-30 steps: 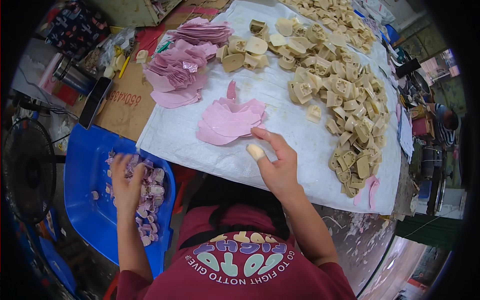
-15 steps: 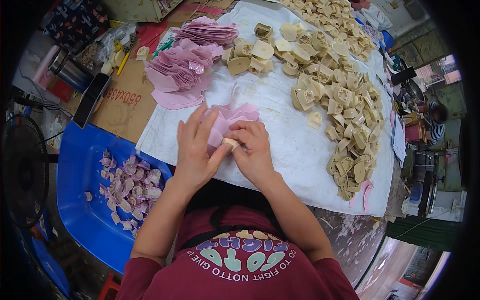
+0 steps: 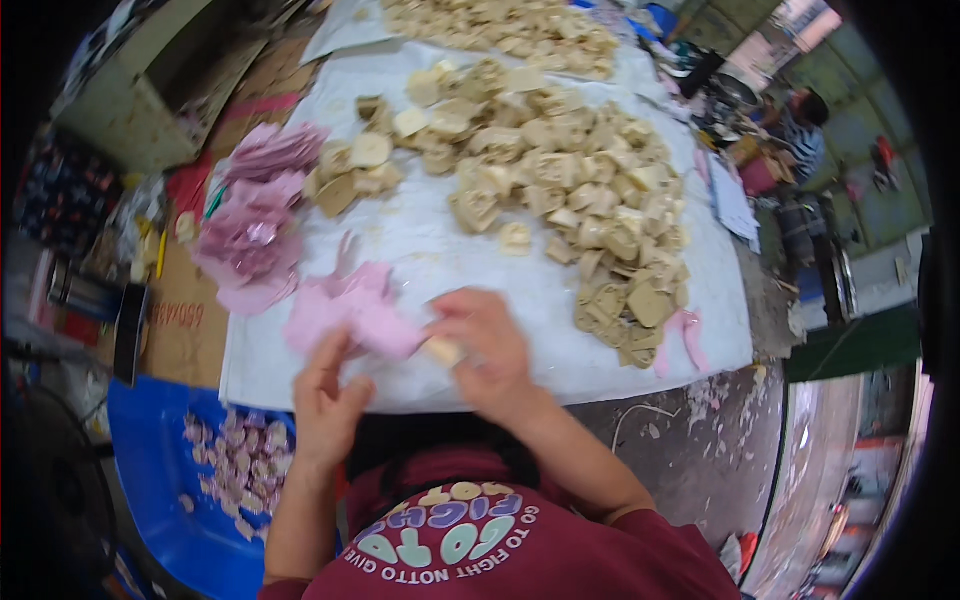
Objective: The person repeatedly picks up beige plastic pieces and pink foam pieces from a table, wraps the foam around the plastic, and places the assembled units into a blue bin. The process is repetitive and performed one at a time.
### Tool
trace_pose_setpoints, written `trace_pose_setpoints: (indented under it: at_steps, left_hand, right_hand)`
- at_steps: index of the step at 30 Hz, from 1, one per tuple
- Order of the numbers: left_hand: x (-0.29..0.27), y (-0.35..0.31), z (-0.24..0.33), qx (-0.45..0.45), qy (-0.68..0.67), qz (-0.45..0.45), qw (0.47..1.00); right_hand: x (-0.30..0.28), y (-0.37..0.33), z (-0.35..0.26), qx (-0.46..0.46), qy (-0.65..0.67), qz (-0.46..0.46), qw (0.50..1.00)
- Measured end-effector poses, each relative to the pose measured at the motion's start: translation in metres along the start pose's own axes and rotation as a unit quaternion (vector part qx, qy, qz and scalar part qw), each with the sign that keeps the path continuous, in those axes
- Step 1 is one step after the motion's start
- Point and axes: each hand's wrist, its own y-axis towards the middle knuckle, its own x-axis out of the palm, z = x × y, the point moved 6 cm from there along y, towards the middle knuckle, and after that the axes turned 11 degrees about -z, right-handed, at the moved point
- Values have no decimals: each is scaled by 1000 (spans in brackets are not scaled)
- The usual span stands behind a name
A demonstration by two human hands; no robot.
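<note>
My right hand [image 3: 487,350], smeared by motion, pinches a small beige plastic shoe heel [image 3: 442,350] between thumb and fingers above the table's front edge. Just left of it lie loose pink cover pieces [image 3: 352,308] on the white cloth. My left hand [image 3: 332,395] is at the near edge of these pieces, its thumb and forefinger apart and nothing visible between them. Farther left is a heaped stack of pink pieces [image 3: 250,225]. A big pile of bare beige heels [image 3: 600,190] covers the right side of the cloth.
A blue tub [image 3: 150,480] at lower left holds several heels in pinkish covers. More heels lie at the far end of the white cloth [image 3: 420,250]. On cardboard at left are a phone [image 3: 130,335] and a metal flask [image 3: 85,285]. Another person [image 3: 800,135] sits at far right.
My hands have come apart: the left drew away from the heel, which stays in the right. The whole view has shifted, so the table's things appear farther left.
</note>
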Motion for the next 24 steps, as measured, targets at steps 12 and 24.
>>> trace_pose_setpoints:
  at_steps: [12, 24]
  left_hand:
    - [41, 18, -13, -91, -286, 53, 952]
    - [58, 33, -11, -58, -372, 45, 925]
  right_hand:
    - [-23, 15, 122, 185, -371, -25, 909]
    - [-41, -6, 63, 108, -83, 69, 988]
